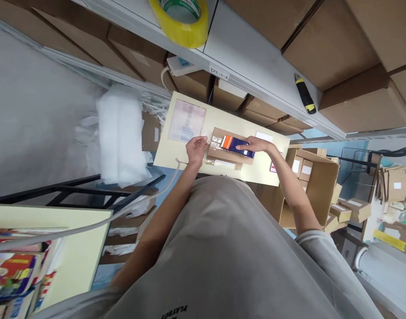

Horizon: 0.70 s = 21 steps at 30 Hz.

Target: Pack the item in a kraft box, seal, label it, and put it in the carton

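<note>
A flat brown cardboard parcel (230,155) lies on a pale yellow table (176,155) in front of me. My right hand (256,144) is wrapped round a blue and orange tape dispenser (236,145) that rests on top of the parcel. At the parcel's left edge my left hand (196,149) is closed in a pinch on the shiny clear tape (213,142) stretched over the cardboard. A second flat packet (223,164) shows under the parcel's near edge.
A printed sheet (186,120) lies on the table's far left. A yellow tape roll (183,20) and a yellow-black utility knife (305,94) sit on the grey shelf above. White padding (121,133) is at the left, open cartons (314,177) at the right.
</note>
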Tool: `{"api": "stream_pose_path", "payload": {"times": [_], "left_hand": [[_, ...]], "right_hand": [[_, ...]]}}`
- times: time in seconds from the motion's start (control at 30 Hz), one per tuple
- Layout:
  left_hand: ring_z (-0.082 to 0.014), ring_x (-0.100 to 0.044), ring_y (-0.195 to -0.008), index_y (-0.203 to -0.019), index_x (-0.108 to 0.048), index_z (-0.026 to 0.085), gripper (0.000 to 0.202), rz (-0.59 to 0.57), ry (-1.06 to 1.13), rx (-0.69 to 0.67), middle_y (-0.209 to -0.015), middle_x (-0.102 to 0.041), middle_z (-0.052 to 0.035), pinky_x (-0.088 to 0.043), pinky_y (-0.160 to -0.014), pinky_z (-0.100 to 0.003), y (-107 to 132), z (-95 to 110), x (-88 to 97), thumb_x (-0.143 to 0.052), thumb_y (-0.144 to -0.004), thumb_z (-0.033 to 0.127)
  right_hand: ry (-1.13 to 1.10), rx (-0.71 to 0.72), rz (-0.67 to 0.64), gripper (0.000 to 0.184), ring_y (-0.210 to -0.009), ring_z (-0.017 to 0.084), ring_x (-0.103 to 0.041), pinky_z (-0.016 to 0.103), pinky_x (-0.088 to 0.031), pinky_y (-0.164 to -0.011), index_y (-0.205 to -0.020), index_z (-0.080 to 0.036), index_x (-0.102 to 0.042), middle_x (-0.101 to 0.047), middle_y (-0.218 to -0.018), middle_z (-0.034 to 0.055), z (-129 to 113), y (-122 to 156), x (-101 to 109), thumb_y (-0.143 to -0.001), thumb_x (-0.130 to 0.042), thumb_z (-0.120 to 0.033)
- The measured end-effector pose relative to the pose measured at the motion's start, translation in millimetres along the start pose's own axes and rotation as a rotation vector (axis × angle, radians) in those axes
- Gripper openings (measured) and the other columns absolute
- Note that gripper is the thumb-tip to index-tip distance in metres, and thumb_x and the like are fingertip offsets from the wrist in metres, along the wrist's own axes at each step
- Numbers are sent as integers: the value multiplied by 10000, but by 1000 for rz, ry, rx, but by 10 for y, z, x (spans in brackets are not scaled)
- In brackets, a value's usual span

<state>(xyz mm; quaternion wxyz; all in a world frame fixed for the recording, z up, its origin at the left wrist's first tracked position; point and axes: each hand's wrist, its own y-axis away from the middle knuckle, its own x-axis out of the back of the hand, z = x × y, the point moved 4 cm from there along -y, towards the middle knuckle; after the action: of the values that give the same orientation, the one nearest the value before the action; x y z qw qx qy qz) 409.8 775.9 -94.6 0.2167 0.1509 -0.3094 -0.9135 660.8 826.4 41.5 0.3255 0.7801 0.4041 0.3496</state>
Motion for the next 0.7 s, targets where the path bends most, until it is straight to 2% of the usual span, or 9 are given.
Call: {"api": "stream_pose_path", "payload": {"times": [0.17,0.27,0.33,0.43,0.53,0.63,0.7], "left_hand": [[-99,-581,-652,-767,-704,185,219,-1,-70,28,-708,-670,16,-532,-705,-250,-32,-86,-21,-918,-806,217],[-120,-578,-648,-791,-732,182,210,-25,-114,66,-696,-677,17,-492,-675,-264,-48,-141,-7,-923,-795,271],[-139,-609,-672,-892,-758,186,263,-6,-155,66,-712,-686,21,-503,-689,-272,-57,-152,29,-953,-762,304],[-158,-657,-756,-1013,-785,195,334,33,-238,-73,-762,-704,16,-534,-762,-272,-54,-99,63,-959,-760,327],[-175,-676,-797,-949,-815,187,276,-27,-345,-203,-816,-736,-14,-542,-801,-286,-28,-66,11,-952,-783,360],[-183,-668,-772,-932,-833,174,257,-34,-396,-187,-838,-754,-30,-535,-776,-305,-22,-111,-29,-959,-762,320],[-181,-654,-754,-938,-842,171,227,-4,-395,-174,-826,-749,-27,-523,-752,-309,-24,-145,-35,-936,-776,298]], "right_hand": [[29,-13,-3,799,-668,162,-577,292,-465,-680,-742,-180,-698,-679,-649,22,-52,-19,-23,-769,-775,-975],[48,-26,-2,776,-663,161,-568,291,-446,-670,-742,-174,-708,-636,-611,5,-61,-11,-19,-797,-781,-945],[70,-33,16,770,-651,154,-549,296,-432,-669,-730,-173,-706,-621,-605,-1,-53,-4,-13,-811,-781,-935],[67,-36,12,767,-643,148,-547,300,-427,-663,-727,-175,-706,-662,-646,15,-34,0,-22,-824,-792,-932],[59,-44,-7,759,-635,143,-554,295,-432,-643,-737,-176,-702,-707,-693,35,-24,-6,-42,-838,-809,-921],[98,-69,-2,752,-595,131,-522,292,-436,-620,-725,-180,-686,-698,-669,29,-35,-15,-46,-858,-816,-908],[95,-64,-53,741,-588,137,-547,290,-472,-637,-747,-173,-711,-713,-663,35,-53,-17,-62,-866,-824,-896]]}}
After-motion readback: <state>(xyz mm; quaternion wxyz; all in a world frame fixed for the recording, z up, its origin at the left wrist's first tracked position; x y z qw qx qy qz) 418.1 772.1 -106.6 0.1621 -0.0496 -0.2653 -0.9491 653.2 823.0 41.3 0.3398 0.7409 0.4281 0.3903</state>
